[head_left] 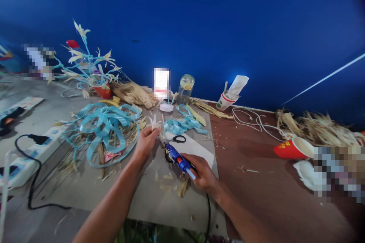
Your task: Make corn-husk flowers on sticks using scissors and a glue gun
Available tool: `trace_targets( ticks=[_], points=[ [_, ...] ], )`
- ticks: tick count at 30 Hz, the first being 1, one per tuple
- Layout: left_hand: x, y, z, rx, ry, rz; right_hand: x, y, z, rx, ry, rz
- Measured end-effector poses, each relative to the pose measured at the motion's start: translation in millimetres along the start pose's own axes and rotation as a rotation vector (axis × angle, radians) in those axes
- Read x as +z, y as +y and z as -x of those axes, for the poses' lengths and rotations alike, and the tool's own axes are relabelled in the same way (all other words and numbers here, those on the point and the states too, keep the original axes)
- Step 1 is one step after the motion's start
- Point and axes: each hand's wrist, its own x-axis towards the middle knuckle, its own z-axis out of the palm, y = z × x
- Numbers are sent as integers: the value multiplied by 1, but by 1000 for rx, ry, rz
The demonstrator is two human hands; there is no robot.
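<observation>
My left hand [146, 143] is closed, pinching a small pale husk flower [154, 121] with its petals upward. In my right hand [201, 172] is a blue hot glue gun [177, 158], its nozzle tilted up and left close to the base of the flower. Whether the nozzle touches the flower I cannot tell. A glue stick [190, 174] pokes out of the gun's rear. Behind the gun lie black-handled scissors [179, 139], partly hidden, over a white sheet [199, 150]. Loops of light blue ribbon [110, 127] are heaped left of my left hand.
A power strip [54, 138] with plugs and a black cable [35, 182] lies at left. Behind stand a branch of husk flowers [91, 57] in a red cup, a glass jar [186, 87] and a white cup [226, 100]. A red paper cup [289, 149] lies tipped at right.
</observation>
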Motion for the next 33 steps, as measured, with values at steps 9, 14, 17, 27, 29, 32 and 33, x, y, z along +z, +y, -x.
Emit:
trace_targets(
  ticks=[9, 14, 17, 27, 29, 32, 33],
  points=[
    [-2, -2, -2, 47, -6, -96, -9, -13, -2, -69, 1, -12],
    [0, 4, 2, 40, -4, -148, -6, -8, 3, -49, 87, -19],
    [0, 4, 3, 58, -7, -165, -5, -5, 7, -31, 126, -22],
    [2, 4, 5, 50, -66, -128, 4, -1, -3, -34, 105, -53],
    [2, 3, 4, 44, -74, -117, 6, 1, -4, -32, 89, -58],
    [2, 0, 1, 26, -76, -103, 8, 2, -5, -20, 67, -51],
    [2, -1, 1, 21, -78, -97, 8, 2, -5, -20, 68, -46]
  ],
)
